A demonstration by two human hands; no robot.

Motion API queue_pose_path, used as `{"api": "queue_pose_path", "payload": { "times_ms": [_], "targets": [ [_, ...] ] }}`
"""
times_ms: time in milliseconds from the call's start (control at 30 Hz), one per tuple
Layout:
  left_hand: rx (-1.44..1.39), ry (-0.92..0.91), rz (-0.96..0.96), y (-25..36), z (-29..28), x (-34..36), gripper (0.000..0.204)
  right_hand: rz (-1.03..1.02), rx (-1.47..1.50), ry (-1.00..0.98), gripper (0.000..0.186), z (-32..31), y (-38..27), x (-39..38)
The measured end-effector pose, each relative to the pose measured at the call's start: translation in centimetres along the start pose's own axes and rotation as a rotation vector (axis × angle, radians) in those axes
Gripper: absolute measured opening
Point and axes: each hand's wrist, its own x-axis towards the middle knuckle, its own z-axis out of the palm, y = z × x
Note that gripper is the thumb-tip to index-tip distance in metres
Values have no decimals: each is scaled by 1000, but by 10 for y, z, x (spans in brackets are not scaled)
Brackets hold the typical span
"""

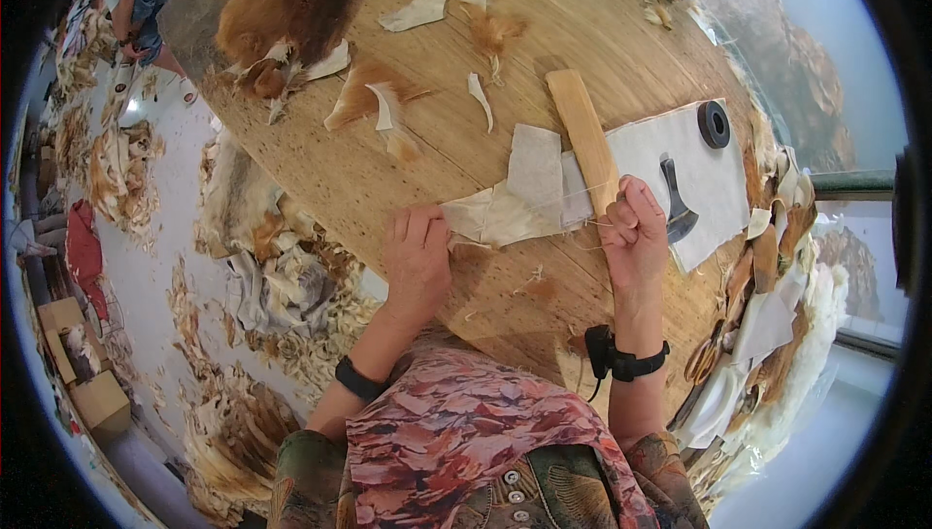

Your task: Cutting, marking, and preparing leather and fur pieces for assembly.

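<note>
My left hand (419, 252) is closed on the left end of a pale strip of hide (500, 218) by the near edge of the wooden table (447, 92). Raised at the strip's other end, my right hand (636, 228) has its fingers curled in a pinch. A thin pale thread (573, 201) stretches from those fingers back toward the strip. Any needle in the pinch is too small to make out. Behind the strip lies a pale square patch (535, 160). A flat wooden stick (582, 131) passes just beyond my right hand.
On a white sheet (714, 175) at right lie a dark axe-shaped blade (679, 203) and a black ring-shaped roll (714, 124). Brown fur (282, 15) and hide scraps (413, 11) cover the far side. Scissors (701, 359) sit at the right edge. A person (141, 0) stands far left.
</note>
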Motion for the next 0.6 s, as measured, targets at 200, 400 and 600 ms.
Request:
{"api": "queue_pose_path", "payload": {
  "times_ms": [200,400,600],
  "targets": [
    [-202,25,-145,4,-6,1,21,-163,-652,23,14,20,9,-32],
    [-309,-145,-35,-5,-5,8,21,-52,52,-344,18,41,3,-58],
    [-321,-247,-101,-8,-4,10,19,57,-422,-77,16,22,-4,-83]
  ]
}}
